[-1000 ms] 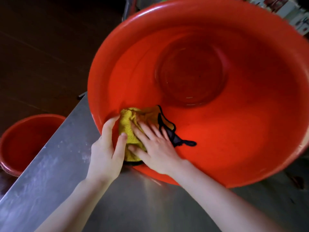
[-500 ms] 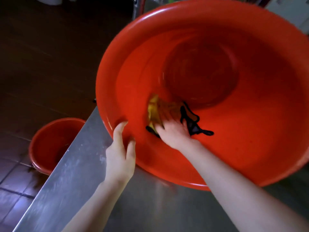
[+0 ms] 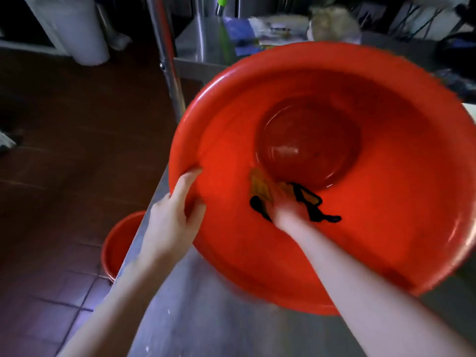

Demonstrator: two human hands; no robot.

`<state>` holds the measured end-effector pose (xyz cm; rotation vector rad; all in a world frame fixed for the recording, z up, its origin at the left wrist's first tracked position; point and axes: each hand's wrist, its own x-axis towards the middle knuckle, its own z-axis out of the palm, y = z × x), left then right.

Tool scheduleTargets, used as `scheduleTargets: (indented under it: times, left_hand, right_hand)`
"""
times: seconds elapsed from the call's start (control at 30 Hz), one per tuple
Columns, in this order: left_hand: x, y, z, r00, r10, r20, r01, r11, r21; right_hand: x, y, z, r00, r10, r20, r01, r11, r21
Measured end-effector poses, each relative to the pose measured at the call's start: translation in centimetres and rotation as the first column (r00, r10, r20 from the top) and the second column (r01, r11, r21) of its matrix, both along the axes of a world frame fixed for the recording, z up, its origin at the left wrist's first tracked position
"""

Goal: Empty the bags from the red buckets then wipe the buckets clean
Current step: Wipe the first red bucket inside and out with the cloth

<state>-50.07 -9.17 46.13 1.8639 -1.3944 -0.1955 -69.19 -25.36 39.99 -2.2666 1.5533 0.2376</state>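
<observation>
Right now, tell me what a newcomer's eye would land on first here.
The large red plastic basin fills most of the view, tipped towards the camera on the steel table. Inside it, the right hand presses a yellow cloth with black edging against the near wall just below the round bottom, while the left hand grips the rim on the left. A smaller red bucket stands on the tiled floor, lower left.

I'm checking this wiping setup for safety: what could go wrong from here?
The tilted red basin sits at the steel table's edge, held only by the left hand gripping its rim; a hard wipe from the right hand could push it off. It might fall onto the second red bucket on the floor.
</observation>
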Motion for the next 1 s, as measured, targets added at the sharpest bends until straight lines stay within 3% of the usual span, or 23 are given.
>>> scheduleTargets:
  times: [0.1, 0.17, 0.27, 0.37, 0.43, 0.47, 0.57, 0.8, 1.0]
  left_hand:
    - [-0.7, -0.6, 4.4, 0.992, 0.008, 0.125, -0.013, 0.999, 0.043]
    - [-1.5, -1.4, 7.4, 0.982, 0.005, 0.187, -0.012, 0.999, 0.035]
    - [-2.7, -3.7, 11.9, 0.947, -0.051, 0.317, 0.047, 0.999, 0.020]
    - [-3.6, -6.4, 14.9, 0.913, -0.093, 0.397, 0.076, 0.995, 0.059]
    - [-4.2, -7.6, 16.0, 0.901, -0.108, 0.420, 0.085, 0.994, 0.073]
    - [-4.3, -8.1, 16.3, 0.897, -0.119, 0.426, 0.095, 0.993, 0.076]
    - [-4.0, -8.8, 16.5, 0.886, -0.141, 0.442, 0.114, 0.990, 0.086]
    - [-1.3, -8.4, 17.1, 0.859, -0.205, 0.469, 0.163, 0.978, 0.127]
    - [3.7, -9.5, 19.3, 0.806, -0.247, 0.538, 0.183, 0.968, 0.170]
  right_hand:
    - [0.4, -0.1, 1.2, 0.992, 0.090, 0.088, -0.095, 0.994, 0.062]
    - [0.6, 1.0, 1.9, 0.946, 0.107, 0.304, -0.127, 0.991, 0.043]
    - [0.9, 1.2, 3.5, 0.781, -0.126, 0.612, 0.025, 0.985, 0.171]
    - [1.2, 0.7, 5.0, 0.647, -0.303, 0.699, 0.100, 0.943, 0.317]
    - [1.2, 0.4, 6.5, 0.500, -0.419, 0.758, 0.079, 0.894, 0.442]
    - [1.3, 0.2, 7.0, 0.429, -0.457, 0.779, 0.055, 0.874, 0.483]
    - [1.4, -0.2, 8.1, 0.327, -0.501, 0.801, 0.046, 0.855, 0.516]
    - [0.9, 0.1, 9.4, 0.015, -0.711, 0.704, 0.023, 0.704, 0.710]
    - [2.0, 0.4, 12.1, -0.127, -0.669, 0.732, 0.168, 0.713, 0.681]
